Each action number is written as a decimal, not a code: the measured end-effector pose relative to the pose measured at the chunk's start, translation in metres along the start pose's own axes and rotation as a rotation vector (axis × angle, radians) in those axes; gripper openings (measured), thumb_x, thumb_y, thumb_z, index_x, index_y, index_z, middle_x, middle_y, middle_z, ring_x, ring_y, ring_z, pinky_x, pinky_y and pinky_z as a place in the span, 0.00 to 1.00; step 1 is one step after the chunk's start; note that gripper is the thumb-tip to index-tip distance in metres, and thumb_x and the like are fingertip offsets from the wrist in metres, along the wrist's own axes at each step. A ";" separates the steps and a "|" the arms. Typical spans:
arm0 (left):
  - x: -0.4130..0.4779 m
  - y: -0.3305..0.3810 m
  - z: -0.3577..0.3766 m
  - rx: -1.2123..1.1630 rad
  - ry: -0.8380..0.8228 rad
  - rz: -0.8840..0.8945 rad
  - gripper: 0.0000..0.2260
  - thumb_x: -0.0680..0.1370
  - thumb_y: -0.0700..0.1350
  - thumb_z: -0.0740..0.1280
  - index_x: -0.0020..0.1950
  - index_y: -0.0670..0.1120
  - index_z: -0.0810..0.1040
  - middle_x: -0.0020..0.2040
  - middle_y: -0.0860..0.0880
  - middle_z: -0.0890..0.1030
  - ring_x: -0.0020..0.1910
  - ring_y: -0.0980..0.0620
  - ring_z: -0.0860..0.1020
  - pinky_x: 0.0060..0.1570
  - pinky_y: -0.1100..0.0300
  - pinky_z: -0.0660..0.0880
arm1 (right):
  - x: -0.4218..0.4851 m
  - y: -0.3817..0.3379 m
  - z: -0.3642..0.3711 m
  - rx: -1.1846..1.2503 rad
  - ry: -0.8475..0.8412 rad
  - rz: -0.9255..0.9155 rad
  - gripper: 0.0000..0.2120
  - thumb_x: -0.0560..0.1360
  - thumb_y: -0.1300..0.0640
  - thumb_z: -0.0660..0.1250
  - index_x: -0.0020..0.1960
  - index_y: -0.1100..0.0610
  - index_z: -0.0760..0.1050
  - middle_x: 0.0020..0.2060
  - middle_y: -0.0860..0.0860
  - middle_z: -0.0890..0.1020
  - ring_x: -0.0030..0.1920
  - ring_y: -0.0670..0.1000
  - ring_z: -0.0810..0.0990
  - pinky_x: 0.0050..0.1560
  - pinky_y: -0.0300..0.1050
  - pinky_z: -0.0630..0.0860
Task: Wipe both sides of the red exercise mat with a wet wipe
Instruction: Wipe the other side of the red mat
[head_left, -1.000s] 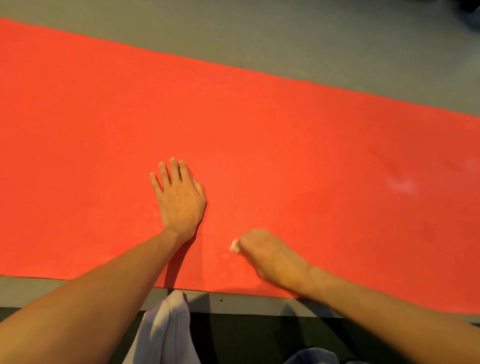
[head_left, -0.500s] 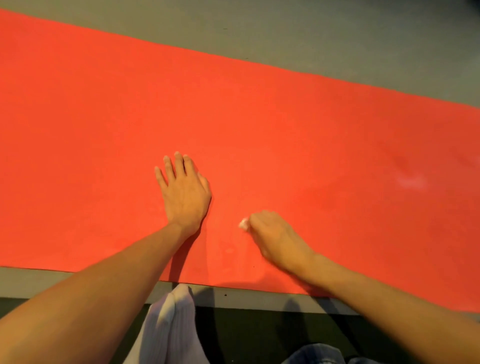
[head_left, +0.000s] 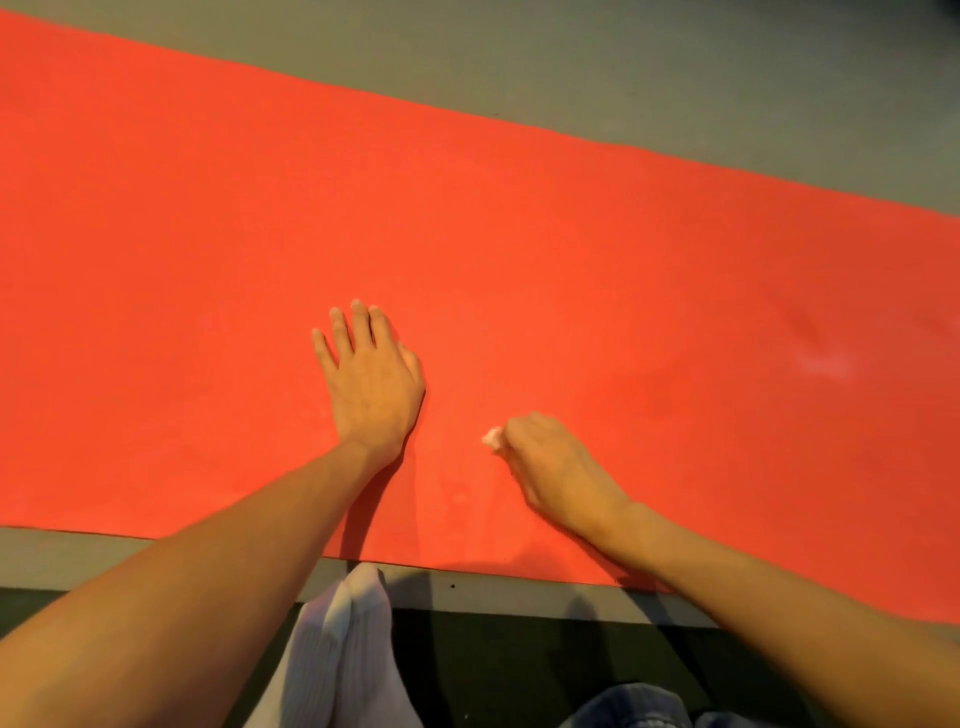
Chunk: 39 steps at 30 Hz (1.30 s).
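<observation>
Two hands work on the red exercise mat (head_left: 571, 260), which lies flat and unrolled on the grey floor (head_left: 675, 78), running L–R across the view w/ its near edge just ahead of the person's white-socked feet (head_left: 353, 639). L hand (head_left: 371, 382): fingers straight, slightly spread, palm down on the mat, apparently pinning it. R hand (head_left: 556, 467): fingers curled round a small bunched wet wipe (head_left: 492, 437), only a white tip showing past the knuckles; the wipe touches the mat near its near edge, just right of the L hand. Step in hand (judged): wiping the upper face, mid-section; underside not yet turned up, so approx. under half done. Next move calls for strokes out toward the far edge and along the length, e.g. toward the pale smudge (head_left: 826, 364) at right, w/ the L hand bracing vs. creep; a flip comes later. Containers: none in view; no wipe pack or bin shows, so no contents to report.
</observation>
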<state>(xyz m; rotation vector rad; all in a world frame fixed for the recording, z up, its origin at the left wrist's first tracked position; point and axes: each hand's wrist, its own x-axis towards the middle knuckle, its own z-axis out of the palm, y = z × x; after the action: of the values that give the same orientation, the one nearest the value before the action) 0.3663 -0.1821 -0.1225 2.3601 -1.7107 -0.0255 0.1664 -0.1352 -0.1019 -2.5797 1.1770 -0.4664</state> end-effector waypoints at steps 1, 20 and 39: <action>0.000 0.000 0.000 0.000 0.001 -0.002 0.26 0.76 0.48 0.49 0.70 0.38 0.68 0.72 0.39 0.68 0.72 0.37 0.63 0.71 0.39 0.55 | -0.010 -0.012 0.001 0.042 -0.047 -0.100 0.10 0.73 0.64 0.63 0.44 0.52 0.63 0.33 0.52 0.75 0.37 0.49 0.66 0.40 0.42 0.63; 0.000 0.000 0.002 0.013 0.000 0.007 0.25 0.77 0.48 0.50 0.70 0.38 0.68 0.72 0.39 0.68 0.72 0.37 0.63 0.71 0.39 0.56 | 0.008 -0.041 0.027 0.167 -0.116 -0.201 0.07 0.74 0.64 0.65 0.51 0.57 0.73 0.44 0.54 0.78 0.45 0.51 0.70 0.49 0.43 0.66; 0.001 0.000 0.000 0.010 0.019 0.005 0.25 0.76 0.48 0.49 0.69 0.38 0.70 0.70 0.38 0.70 0.71 0.37 0.65 0.70 0.39 0.57 | -0.014 -0.052 0.026 -0.107 0.003 -0.333 0.05 0.77 0.59 0.62 0.44 0.51 0.69 0.36 0.46 0.69 0.37 0.48 0.67 0.41 0.43 0.59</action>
<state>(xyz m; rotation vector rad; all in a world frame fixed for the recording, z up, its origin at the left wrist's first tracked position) 0.3667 -0.1825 -0.1225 2.3551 -1.7115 0.0062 0.2031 -0.0892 -0.1089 -2.8818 0.7922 -0.4860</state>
